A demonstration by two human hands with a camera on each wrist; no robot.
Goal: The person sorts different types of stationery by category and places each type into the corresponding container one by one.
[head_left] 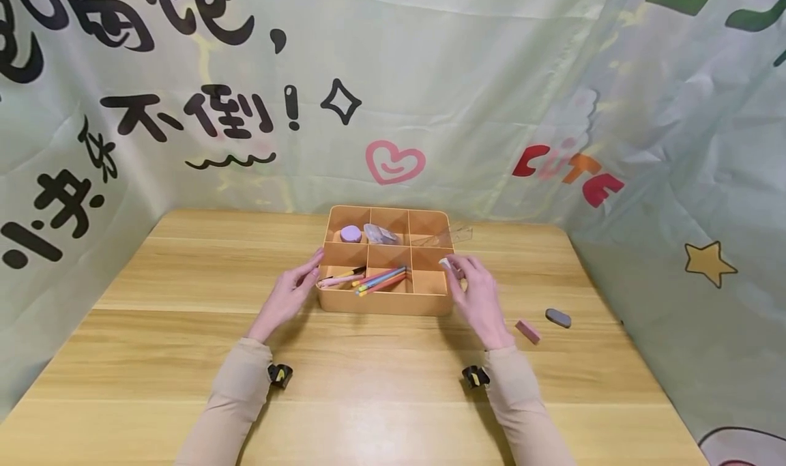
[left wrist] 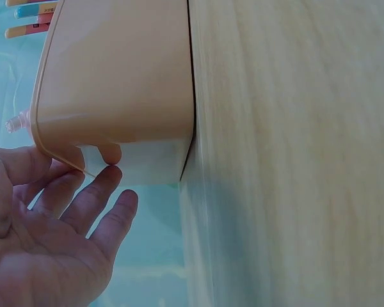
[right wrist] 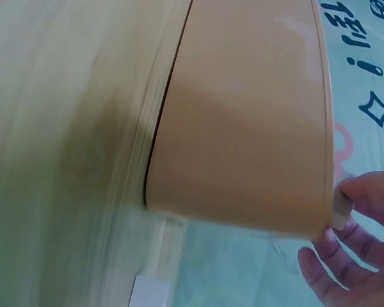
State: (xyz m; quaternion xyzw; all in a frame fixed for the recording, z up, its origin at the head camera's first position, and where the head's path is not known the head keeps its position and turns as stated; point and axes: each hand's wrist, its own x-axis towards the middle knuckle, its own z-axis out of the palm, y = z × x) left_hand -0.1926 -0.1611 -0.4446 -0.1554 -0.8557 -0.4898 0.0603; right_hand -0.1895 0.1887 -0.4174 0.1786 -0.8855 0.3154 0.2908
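An orange-tan organizer box [head_left: 383, 305] with several compartments stands on the table. My left hand [head_left: 290, 292] rests its fingertips on the box's left side, fingers nearly straight in the left wrist view. At the right rim, my right hand [head_left: 475, 295] pinches a small whitish block [right wrist: 341, 210], perhaps an eraser, between thumb and fingers. Several colored pens [head_left: 383, 280] lean in the front middle compartment, and a pink pen [head_left: 340, 281] lies front left. Behind them are a purple round item [head_left: 351, 234], a translucent purplish item [head_left: 381, 235] and a clear ruler-like piece [head_left: 460, 233].
To the right of the box, a pink block [head_left: 528, 331] and a grey rounded block [head_left: 558, 318] lie on the wooden table [head_left: 368, 391]. A printed cloth [head_left: 467, 97] hangs behind the table and along its sides.
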